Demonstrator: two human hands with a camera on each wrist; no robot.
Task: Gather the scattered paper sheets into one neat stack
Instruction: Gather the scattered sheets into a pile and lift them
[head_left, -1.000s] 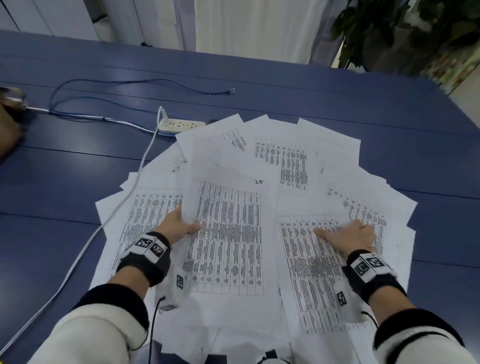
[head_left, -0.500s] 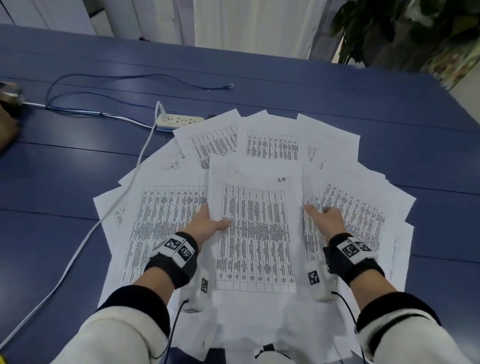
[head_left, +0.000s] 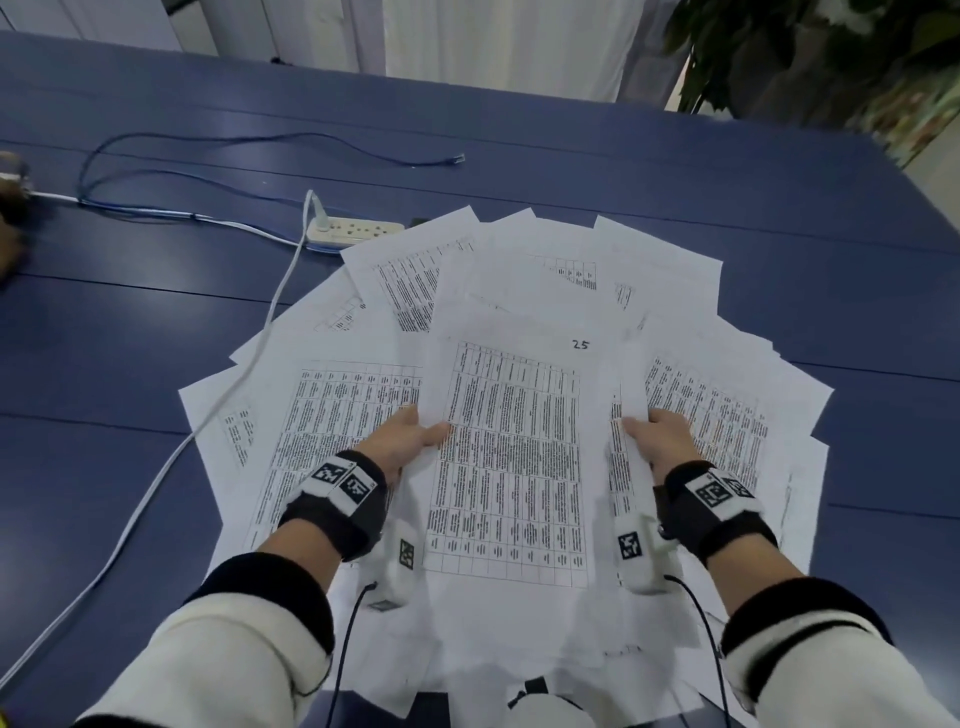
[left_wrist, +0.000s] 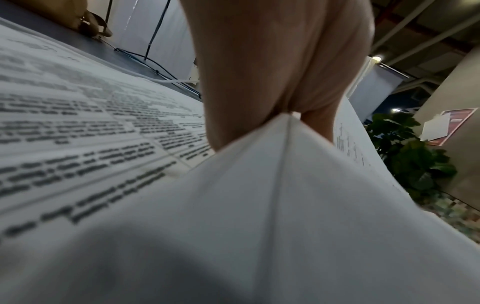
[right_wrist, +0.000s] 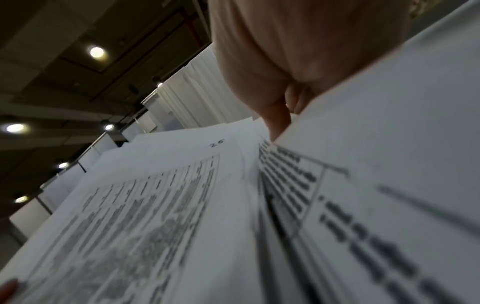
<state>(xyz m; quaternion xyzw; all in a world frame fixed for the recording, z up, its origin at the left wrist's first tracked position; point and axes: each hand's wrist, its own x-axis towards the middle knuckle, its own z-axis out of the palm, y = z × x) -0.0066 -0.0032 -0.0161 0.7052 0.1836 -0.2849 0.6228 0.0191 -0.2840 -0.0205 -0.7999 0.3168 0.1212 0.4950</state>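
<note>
White sheets (head_left: 358, 426) lie fanned over the blue tabletop (head_left: 623, 171), and I have both hands in the middle of them. My left hand (head_left: 400, 441) holds the left edge of the top sheet (head_left: 511, 457), the one marked 25: the thumb lies on the print and the fingers go under, where I cannot see them. In the left wrist view the paper peaks into a ridge right at that grip. My right hand (head_left: 660, 441) stands at the right edge, thumb on top of a raised sheet and the fingers hidden beneath; how many sheets it has, I cannot tell.

I judge the gathering only begun, since most sheets are spread out around and behind the centre one.

What worries me:
- Pushing inward while pinching could crease the top sheet, as it already buckles at my left thumb.
- Loose sheets underneath may slide outward instead of coming along, because nothing pins them.
- A white cable (head_left: 208, 415) crosses the left sheets from the power strip (head_left: 358, 231); dragging those sheets could snag on it and skew the pile.
</note>
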